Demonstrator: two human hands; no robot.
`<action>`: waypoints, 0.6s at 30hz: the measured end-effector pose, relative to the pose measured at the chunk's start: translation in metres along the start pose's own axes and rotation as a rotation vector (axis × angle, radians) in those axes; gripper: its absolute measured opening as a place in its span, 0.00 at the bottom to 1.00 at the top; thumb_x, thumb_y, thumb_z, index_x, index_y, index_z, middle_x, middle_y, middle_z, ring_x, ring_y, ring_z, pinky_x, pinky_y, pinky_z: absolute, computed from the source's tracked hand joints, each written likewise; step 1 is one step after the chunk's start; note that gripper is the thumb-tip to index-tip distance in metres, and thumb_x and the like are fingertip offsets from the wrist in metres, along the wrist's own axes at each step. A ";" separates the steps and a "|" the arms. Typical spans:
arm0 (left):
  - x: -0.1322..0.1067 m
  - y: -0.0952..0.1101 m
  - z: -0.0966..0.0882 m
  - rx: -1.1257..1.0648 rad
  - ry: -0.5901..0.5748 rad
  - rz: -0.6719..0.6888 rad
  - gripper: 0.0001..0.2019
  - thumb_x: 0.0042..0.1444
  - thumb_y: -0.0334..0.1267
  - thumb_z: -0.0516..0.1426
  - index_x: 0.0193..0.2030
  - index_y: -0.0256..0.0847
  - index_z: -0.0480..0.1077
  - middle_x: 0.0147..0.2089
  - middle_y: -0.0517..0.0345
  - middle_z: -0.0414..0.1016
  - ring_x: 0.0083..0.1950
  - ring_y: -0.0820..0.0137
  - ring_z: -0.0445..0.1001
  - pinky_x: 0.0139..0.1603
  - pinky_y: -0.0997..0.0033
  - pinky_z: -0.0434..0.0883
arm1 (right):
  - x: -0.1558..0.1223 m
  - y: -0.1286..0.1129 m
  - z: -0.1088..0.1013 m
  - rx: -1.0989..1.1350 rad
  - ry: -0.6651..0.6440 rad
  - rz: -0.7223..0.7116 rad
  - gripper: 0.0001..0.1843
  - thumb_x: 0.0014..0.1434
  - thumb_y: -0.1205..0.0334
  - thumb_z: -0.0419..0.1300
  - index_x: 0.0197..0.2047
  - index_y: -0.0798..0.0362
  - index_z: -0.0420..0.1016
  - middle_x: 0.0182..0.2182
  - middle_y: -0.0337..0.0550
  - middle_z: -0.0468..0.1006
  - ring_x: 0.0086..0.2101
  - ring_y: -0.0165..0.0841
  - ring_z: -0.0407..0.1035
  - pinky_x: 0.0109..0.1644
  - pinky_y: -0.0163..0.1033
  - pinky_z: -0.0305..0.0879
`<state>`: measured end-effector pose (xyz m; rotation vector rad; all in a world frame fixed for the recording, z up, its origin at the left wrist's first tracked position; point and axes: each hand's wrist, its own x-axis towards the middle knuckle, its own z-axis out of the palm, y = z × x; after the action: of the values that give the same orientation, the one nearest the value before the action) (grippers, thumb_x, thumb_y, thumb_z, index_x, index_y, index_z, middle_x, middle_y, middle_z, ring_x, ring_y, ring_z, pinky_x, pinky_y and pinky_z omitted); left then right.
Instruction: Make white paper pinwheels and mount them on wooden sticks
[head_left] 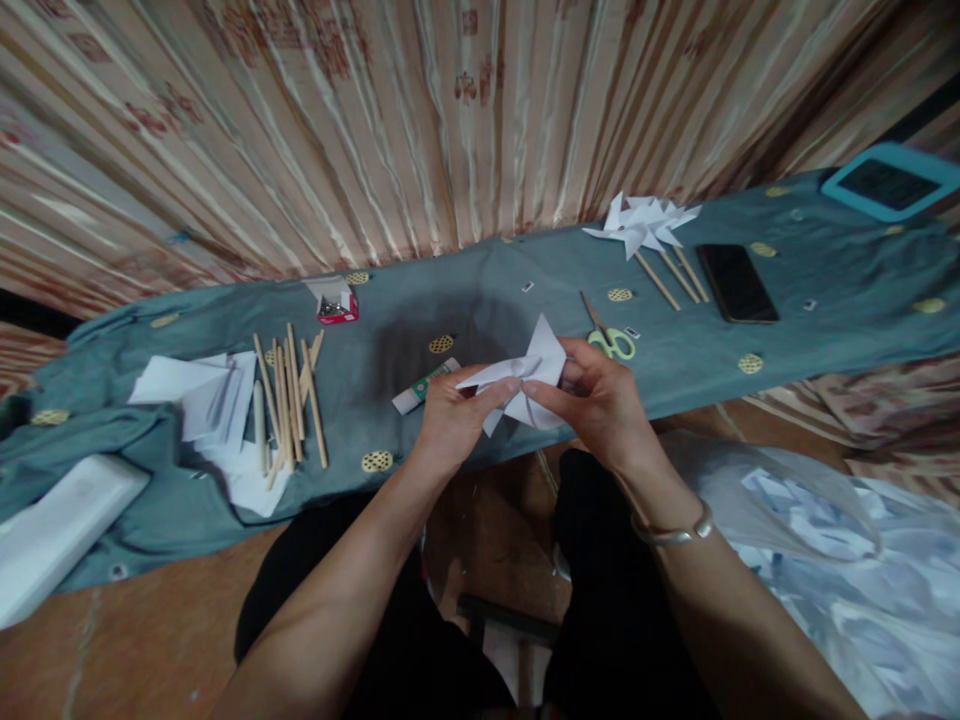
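A white paper pinwheel point(544, 350) is held between my two hands above the front edge of the cloth-covered table. My left hand point(457, 415) pinches its left side, thumb pressed near the centre. From the right, my right hand point(600, 400) grips it too, its thumb meeting the left thumb at the middle. Whether a pin sits under the thumbs is hidden. Just beyond my left hand lies a glue tube point(426, 386) with a white and green body. Past my right hand rest scissors point(611, 338) with light green handles.
Left on the table point(480, 270) lie wooden sticks point(289, 400), paper sheets point(187, 390), a white box point(71, 530) and a small red box of pins point(337, 305). Rightward are pinwheels on sticks point(649, 225), a phone point(737, 283) and a blue-framed device point(892, 182). A plastic bag point(810, 520) stands lower right.
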<state>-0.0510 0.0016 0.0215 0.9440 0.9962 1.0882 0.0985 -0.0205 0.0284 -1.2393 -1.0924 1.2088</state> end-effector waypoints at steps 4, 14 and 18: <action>-0.001 0.002 0.000 0.018 0.000 0.004 0.09 0.40 0.40 0.70 0.27 0.38 0.80 0.25 0.61 0.77 0.26 0.74 0.70 0.29 0.75 0.66 | 0.000 0.000 0.000 0.000 0.003 -0.001 0.26 0.44 0.51 0.72 0.45 0.51 0.73 0.29 0.38 0.81 0.26 0.31 0.72 0.30 0.37 0.68; -0.001 0.004 -0.001 0.044 0.010 -0.007 0.13 0.40 0.42 0.70 0.31 0.37 0.80 0.30 0.57 0.81 0.30 0.69 0.75 0.35 0.69 0.72 | 0.001 0.001 0.002 0.011 0.032 0.008 0.26 0.42 0.49 0.73 0.43 0.50 0.73 0.30 0.37 0.82 0.26 0.32 0.72 0.29 0.37 0.68; 0.000 0.002 -0.001 0.023 -0.001 0.005 0.13 0.39 0.41 0.70 0.32 0.38 0.80 0.30 0.58 0.81 0.31 0.69 0.76 0.36 0.68 0.72 | 0.001 0.001 0.002 0.020 0.028 0.016 0.26 0.41 0.49 0.73 0.42 0.50 0.73 0.30 0.37 0.82 0.26 0.32 0.73 0.30 0.38 0.70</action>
<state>-0.0529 0.0021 0.0234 0.9658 1.0077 1.0829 0.0970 -0.0190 0.0271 -1.2483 -1.0491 1.2087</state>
